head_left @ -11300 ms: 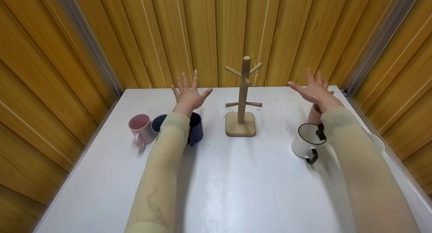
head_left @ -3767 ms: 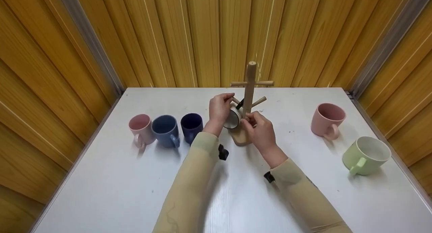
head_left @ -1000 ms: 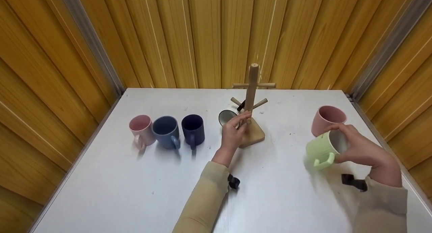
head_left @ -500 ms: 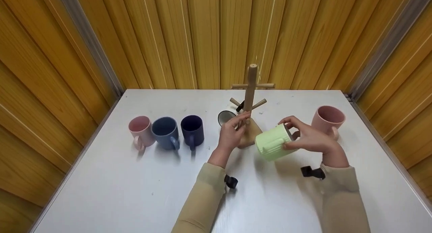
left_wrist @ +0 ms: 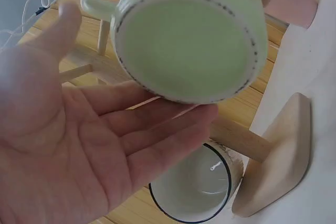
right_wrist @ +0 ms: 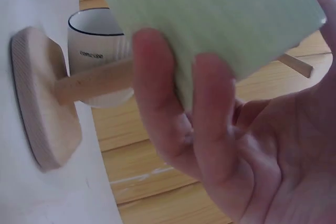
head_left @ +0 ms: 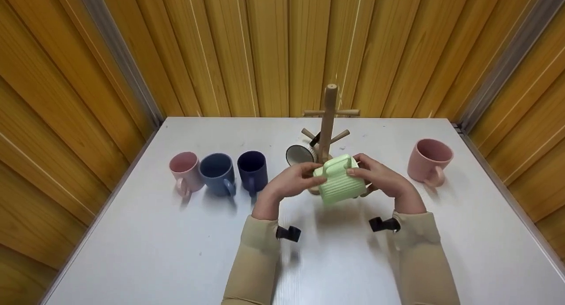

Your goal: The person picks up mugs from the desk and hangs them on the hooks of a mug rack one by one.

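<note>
A pale green ribbed mug (head_left: 340,188) is held in the air on its side before the wooden mug tree (head_left: 328,124). Its handle is uppermost and its base faces left. My right hand (head_left: 383,178) grips the mug at its rim end, fingers curled round the wall in the right wrist view. At the base end is my left hand (head_left: 288,183); the left wrist view shows its fingers fairly straight under the base (left_wrist: 184,51), the thumb apart from the mug. A white mug (head_left: 301,155) with a dark rim hangs tilted from a lower peg by its black handle.
On the white table (head_left: 176,243), a pink mug (head_left: 187,177), a blue mug (head_left: 216,177) and a dark navy mug (head_left: 252,172) stand in a row at left. Another pink mug (head_left: 428,161) stands at right. Wood-look panels (head_left: 265,53) enclose the back and sides.
The white mug was hung on the tree earlier. My right hand has lifted the green mug from the right and brought it left, turning it; my left hand has left the tree's post for the mug's base.
</note>
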`<state>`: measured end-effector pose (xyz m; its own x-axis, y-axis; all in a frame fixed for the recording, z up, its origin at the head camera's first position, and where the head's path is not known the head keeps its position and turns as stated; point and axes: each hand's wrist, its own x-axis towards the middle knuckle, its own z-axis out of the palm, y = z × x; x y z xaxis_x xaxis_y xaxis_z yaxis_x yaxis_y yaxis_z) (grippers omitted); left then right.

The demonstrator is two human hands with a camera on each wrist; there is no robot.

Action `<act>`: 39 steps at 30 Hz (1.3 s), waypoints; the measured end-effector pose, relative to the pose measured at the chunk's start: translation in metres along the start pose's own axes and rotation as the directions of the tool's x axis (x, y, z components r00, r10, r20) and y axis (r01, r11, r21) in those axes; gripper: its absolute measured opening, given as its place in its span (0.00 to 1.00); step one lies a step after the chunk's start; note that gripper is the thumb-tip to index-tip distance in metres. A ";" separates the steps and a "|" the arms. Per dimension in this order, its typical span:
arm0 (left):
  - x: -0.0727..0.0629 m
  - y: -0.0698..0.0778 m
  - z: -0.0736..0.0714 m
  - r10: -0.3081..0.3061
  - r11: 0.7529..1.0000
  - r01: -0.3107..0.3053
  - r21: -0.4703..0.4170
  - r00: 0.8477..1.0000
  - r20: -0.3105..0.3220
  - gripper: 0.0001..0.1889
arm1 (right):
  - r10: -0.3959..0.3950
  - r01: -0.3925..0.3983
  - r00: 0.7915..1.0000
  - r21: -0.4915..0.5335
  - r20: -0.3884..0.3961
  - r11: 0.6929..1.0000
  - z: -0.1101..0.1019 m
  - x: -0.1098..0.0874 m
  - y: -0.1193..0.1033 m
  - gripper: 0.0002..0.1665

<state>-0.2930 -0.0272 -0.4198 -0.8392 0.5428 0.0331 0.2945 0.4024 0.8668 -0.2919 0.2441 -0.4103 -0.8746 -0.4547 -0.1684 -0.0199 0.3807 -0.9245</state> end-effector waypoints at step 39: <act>0.027 -0.050 0.017 -0.392 0.814 0.345 -0.468 0.920 -0.003 0.21 | 0.199 -0.193 0.972 0.054 -0.129 0.980 0.024 0.040 0.037 0.41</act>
<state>-0.3222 -0.0201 -0.4713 -0.8891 0.3392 -0.3074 -0.2637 0.1696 0.9496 -0.3161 0.2207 -0.4593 -0.9161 -0.2622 -0.3034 0.1758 0.4174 -0.8916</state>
